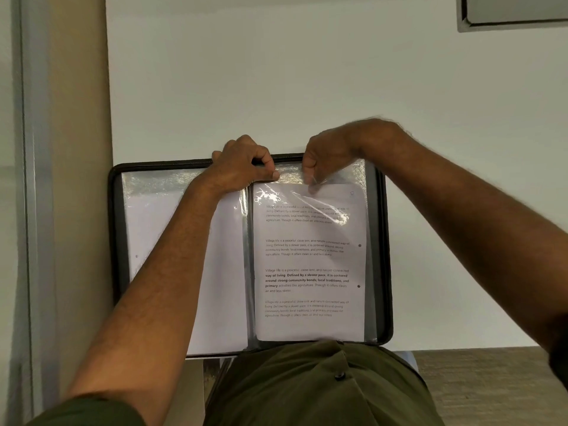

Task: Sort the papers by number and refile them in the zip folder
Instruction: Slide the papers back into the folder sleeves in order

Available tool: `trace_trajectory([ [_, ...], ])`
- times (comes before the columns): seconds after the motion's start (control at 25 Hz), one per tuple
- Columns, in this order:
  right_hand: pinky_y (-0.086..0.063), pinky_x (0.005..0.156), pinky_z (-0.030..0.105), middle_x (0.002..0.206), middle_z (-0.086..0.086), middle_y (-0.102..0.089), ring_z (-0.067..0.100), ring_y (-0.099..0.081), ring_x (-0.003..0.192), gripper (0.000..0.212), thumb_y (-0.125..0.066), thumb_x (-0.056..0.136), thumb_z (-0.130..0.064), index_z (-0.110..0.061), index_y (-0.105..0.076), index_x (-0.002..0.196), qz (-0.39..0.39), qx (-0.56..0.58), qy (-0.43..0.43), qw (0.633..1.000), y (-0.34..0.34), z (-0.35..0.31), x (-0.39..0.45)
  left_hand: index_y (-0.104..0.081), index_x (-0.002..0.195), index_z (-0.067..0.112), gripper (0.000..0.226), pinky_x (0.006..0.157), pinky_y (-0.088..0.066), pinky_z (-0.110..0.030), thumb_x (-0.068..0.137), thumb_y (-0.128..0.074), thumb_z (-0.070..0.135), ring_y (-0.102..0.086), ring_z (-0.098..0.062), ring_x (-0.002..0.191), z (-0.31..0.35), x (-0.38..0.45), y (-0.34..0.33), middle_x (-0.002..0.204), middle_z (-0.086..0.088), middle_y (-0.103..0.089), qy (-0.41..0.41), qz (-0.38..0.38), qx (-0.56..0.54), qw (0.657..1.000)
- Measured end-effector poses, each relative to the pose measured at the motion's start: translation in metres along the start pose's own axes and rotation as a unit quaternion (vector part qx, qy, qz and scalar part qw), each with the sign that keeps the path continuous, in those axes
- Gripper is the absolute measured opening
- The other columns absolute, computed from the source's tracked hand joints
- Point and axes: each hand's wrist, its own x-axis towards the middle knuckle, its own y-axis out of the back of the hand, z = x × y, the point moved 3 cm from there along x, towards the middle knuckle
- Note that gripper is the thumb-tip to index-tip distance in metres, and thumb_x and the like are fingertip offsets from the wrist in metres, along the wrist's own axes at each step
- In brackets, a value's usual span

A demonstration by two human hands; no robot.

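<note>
Printed sheet (309, 272) lying long axis toward the body, in the right-hand plastic sleeve (359, 173) of the open zip folder (112, 210) on the white surface (307, 87). Right hand (322, 161) directly above its top edge, pinching sleeve film there; left hand (246, 164) curled, gripping the sleeve mouth beside it. Probably seating the sheet downward.

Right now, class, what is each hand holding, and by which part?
Both hands, left and right, pinch the clear plastic sleeve at its top edge, over the printed white sheet.
</note>
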Motion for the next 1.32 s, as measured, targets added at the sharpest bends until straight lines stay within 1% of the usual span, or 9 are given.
trace_trajectory([
  [0.2, -0.054, 0.102, 0.051, 0.103, 0.004, -0.079, 0.03, -0.072, 0.106, 0.019, -0.085, 0.085, -0.028, -0.019, -0.077, 0.1, -0.066, -0.011, 0.02, 0.998, -0.01, 0.001, 0.011, -0.072, 0.081, 0.036, 0.02, 0.094, -0.023, -0.039, 0.078, -0.083, 0.053, -0.041, -0.014, 0.116, 0.0, 0.0, -0.001, 0.116, 0.007, -0.052, -0.002, 0.002, -0.008, 1.0],
  [0.32, -0.051, 0.086, 0.033, 0.07, -0.008, -0.075, 0.023, -0.066, 0.085, 0.015, -0.081, 0.088, -0.028, -0.019, -0.07, 0.083, -0.081, -0.051, -0.001, 0.995, -0.013, 0.001, 0.012, -0.073, 0.081, 0.037, 0.019, 0.094, -0.024, -0.04, 0.078, -0.082, 0.053, -0.042, -0.015, 0.117, 0.0, 0.0, -0.001, 0.116, 0.007, -0.053, -0.003, 0.004, -0.007, 1.0],
  [0.44, -0.041, 0.069, 0.025, 0.088, 0.008, -0.077, 0.021, -0.062, 0.082, 0.021, -0.077, 0.092, -0.024, -0.005, -0.074, 0.102, -0.083, -0.087, -0.031, 0.992, -0.014, -0.004, 0.013, -0.073, 0.083, 0.035, 0.021, 0.094, -0.023, -0.039, 0.078, -0.082, 0.053, -0.04, -0.014, 0.116, -0.002, 0.0, -0.001, 0.114, 0.008, -0.051, 0.0, 0.005, -0.012, 1.0],
  [0.64, -0.049, 0.094, 0.037, 0.056, -0.002, -0.067, 0.025, -0.062, 0.078, 0.023, -0.083, 0.087, -0.024, -0.013, -0.067, 0.075, -0.077, -0.073, -0.037, 0.994, -0.013, -0.006, 0.014, -0.072, 0.079, 0.038, 0.018, 0.094, -0.024, -0.04, 0.078, -0.082, 0.053, -0.042, -0.014, 0.115, -0.001, 0.0, -0.001, 0.112, 0.009, -0.052, -0.004, 0.012, -0.007, 1.0],
  [0.76, -0.048, 0.086, 0.035, 0.051, -0.006, -0.063, 0.023, -0.061, 0.073, 0.033, -0.085, 0.085, -0.027, -0.019, -0.06, 0.065, -0.054, -0.045, -0.026, 0.997, -0.013, -0.004, 0.011, -0.072, 0.08, 0.038, 0.018, 0.096, -0.025, -0.041, 0.079, -0.081, 0.053, -0.042, -0.015, 0.116, -0.001, 0.0, -0.001, 0.112, 0.009, -0.051, -0.005, 0.019, 0.0, 1.0],
  [0.84, -0.045, 0.079, 0.032, 0.058, -0.008, -0.061, 0.019, -0.056, 0.07, 0.037, -0.082, 0.088, -0.033, -0.018, -0.058, 0.064, -0.024, -0.044, -0.013, 0.999, -0.015, -0.002, 0.006, -0.072, 0.081, 0.038, 0.018, 0.097, -0.025, -0.041, 0.08, -0.081, 0.053, -0.042, -0.017, 0.118, -0.001, -0.001, -0.003, 0.113, 0.008, -0.051, -0.009, 0.025, 0.008, 1.0],
  [0.96, -0.053, 0.092, 0.037, 0.084, -0.003, -0.074, 0.021, -0.068, 0.088, 0.028, -0.068, 0.097, -0.046, -0.023, -0.075, 0.083, 0.055, -0.005, -0.006, 0.998, -0.014, 0.002, -0.01, -0.074, 0.089, 0.035, 0.018, 0.096, -0.023, -0.04, 0.083, -0.079, 0.051, -0.042, -0.02, 0.122, 0.003, -0.004, -0.007, 0.117, 0.006, -0.05, -0.006, 0.043, 0.043, 0.998],
  [1.12, -0.05, 0.093, 0.032, 0.085, 0.001, -0.08, 0.016, -0.074, 0.086, 0.06, -0.045, 0.103, -0.064, -0.017, -0.079, 0.091, 0.184, 0.195, -0.004, 0.963, -0.021, 0.017, -0.048, -0.07, 0.098, 0.033, 0.02, 0.093, -0.021, -0.037, 0.086, -0.076, 0.048, -0.042, -0.023, 0.124, 0.008, -0.018, -0.021, 0.12, 0.006, -0.049, -0.016, 0.13, 0.107, 0.986],
  [1.32, -0.052, 0.103, 0.039, 0.109, -0.008, -0.07, 0.011, -0.066, 0.106, 0.018, -0.08, 0.09, -0.038, -0.022, -0.075, 0.098, 0.399, 0.282, 0.074, 0.869, -0.069, 0.044, -0.076, -0.039, 0.15, 0.023, 0.072, 0.114, -0.022, -0.047, 0.089, -0.07, 0.045, -0.033, -0.029, 0.142, 0.011, -0.063, -0.067, 0.156, -0.004, -0.037, -0.035, 0.206, 0.14, 0.968],
])
